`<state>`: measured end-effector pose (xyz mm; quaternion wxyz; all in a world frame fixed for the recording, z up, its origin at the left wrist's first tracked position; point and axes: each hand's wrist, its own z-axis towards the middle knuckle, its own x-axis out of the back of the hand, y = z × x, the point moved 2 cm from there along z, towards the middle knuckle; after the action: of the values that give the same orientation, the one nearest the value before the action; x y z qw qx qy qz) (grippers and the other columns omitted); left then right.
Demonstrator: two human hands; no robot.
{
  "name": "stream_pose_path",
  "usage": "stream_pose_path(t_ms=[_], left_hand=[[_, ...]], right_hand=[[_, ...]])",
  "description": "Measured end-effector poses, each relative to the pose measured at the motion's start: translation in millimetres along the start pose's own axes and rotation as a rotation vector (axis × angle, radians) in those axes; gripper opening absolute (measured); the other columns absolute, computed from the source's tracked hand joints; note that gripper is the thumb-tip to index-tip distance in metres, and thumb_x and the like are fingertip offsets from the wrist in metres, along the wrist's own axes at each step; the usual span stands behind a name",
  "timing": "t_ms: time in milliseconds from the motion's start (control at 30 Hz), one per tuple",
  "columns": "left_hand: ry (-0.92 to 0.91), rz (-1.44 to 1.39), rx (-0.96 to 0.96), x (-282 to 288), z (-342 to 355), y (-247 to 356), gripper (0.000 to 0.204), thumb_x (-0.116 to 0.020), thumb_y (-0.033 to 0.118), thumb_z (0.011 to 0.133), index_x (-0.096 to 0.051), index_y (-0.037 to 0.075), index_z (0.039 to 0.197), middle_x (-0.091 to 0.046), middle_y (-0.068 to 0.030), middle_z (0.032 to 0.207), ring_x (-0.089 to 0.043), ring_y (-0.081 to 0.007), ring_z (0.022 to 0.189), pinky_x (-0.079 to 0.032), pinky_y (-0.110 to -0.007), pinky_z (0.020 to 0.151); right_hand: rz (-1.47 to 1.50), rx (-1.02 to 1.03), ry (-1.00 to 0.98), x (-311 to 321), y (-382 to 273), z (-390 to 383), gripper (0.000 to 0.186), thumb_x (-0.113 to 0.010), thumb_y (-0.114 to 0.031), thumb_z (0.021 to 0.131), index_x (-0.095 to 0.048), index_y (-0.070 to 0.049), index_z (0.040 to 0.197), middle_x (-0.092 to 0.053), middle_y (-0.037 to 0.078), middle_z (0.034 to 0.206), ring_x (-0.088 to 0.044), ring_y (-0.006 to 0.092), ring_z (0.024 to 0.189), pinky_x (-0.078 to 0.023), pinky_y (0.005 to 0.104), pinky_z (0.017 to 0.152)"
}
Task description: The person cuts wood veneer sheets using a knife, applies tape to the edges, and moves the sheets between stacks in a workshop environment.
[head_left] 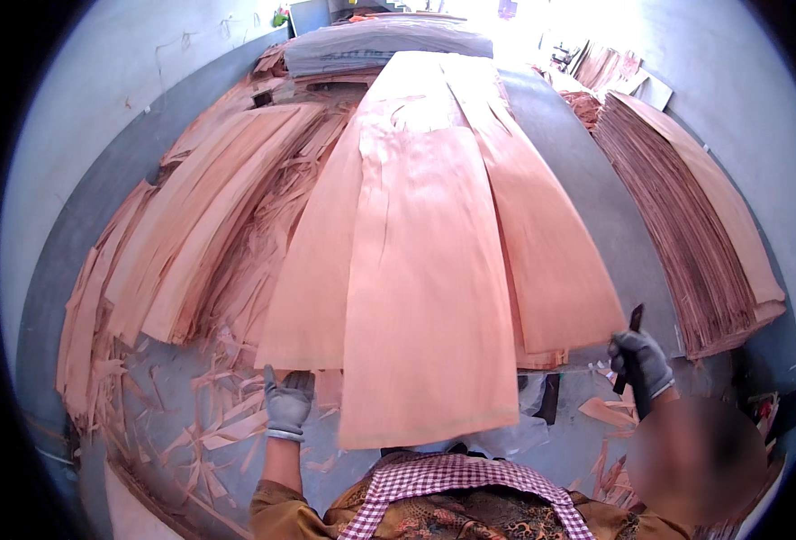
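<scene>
Long pinkish wood veneer sheets lie fanned out before me. The middle sheet (pixel 429 297) rests on top, its near end hanging closest to my body. It has a split on its left side and a ragged far end. My left hand (pixel 287 402), in a grey glove, grips the near edge of the left veneer sheet (pixel 312 306), its fingers partly hidden. Beside the near corner of the right veneer sheet (pixel 551 261), my gloved right hand (pixel 643 360) is closed around a dark, narrow tool (pixel 637 319). The tool's exact kind is unclear.
Loose veneer strips (pixel 227 243) are piled at the left, with scraps (pixel 227 427) on the floor below. A tall veneer stack (pixel 686 234) stands at the right, beyond a grey surface (pixel 569 135). A wrapped bundle (pixel 389 45) lies at the far end.
</scene>
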<state>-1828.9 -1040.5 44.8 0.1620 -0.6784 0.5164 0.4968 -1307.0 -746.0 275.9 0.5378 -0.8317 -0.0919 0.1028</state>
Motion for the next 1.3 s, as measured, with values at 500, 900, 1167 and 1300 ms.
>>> stream_pose_path(t_ms=[500, 900, 1167, 1300], left_hand=[[0.197, -0.015, -0.109, 47.2, 55.3, -13.2, 0.038, -0.053, 0.030, 0.087, -0.053, 0.009, 0.118, -0.057, -0.0113, 0.121, -0.054, -0.0307, 0.109, -0.044, -0.049, 0.090], [0.174, 0.166, -0.194, 58.4, 0.4, -43.3, 0.039, -0.056, 0.025, 0.086, -0.049, 0.007, 0.120, -0.057, -0.0120, 0.119, -0.056, -0.0301, 0.106, -0.047, -0.049, 0.088], [0.044, 0.325, -0.326, -12.0, -3.8, -54.1, 0.043, -0.059, 0.029, 0.086, -0.048, 0.008, 0.121, -0.057, -0.0086, 0.118, -0.057, -0.0246, 0.106, -0.049, -0.041, 0.089], [-0.015, 0.372, -0.345, -57.8, -5.1, -76.7, 0.043, -0.058, 0.030, 0.086, -0.048, 0.008, 0.121, -0.058, -0.0071, 0.116, -0.057, -0.0224, 0.104, -0.049, -0.038, 0.088]], right_hand=[[-0.375, 0.232, 0.206, 124.0, 21.9, 66.8, 0.006, -0.060, -0.005, 0.075, -0.057, -0.002, 0.077, -0.056, 0.006, 0.057, -0.050, 0.0121, 0.042, -0.039, 0.0236, 0.037], [-0.311, 0.119, 0.458, 218.3, 160.5, -14.8, 0.021, -0.063, -0.009, 0.073, -0.057, 0.000, 0.092, -0.056, 0.005, 0.064, -0.051, 0.0122, 0.046, -0.040, 0.0239, 0.039], [-0.194, 0.107, 0.470, 197.2, 179.3, -0.9, 0.015, -0.061, -0.008, 0.075, -0.056, -0.001, 0.087, -0.056, 0.005, 0.059, -0.048, 0.0114, 0.040, -0.038, 0.0233, 0.036], [-0.180, 0.122, 0.483, 211.4, 184.3, 13.8, 0.012, -0.063, -0.008, 0.073, -0.057, -0.002, 0.082, -0.056, 0.007, 0.056, -0.050, 0.0133, 0.039, -0.040, 0.0246, 0.036]])
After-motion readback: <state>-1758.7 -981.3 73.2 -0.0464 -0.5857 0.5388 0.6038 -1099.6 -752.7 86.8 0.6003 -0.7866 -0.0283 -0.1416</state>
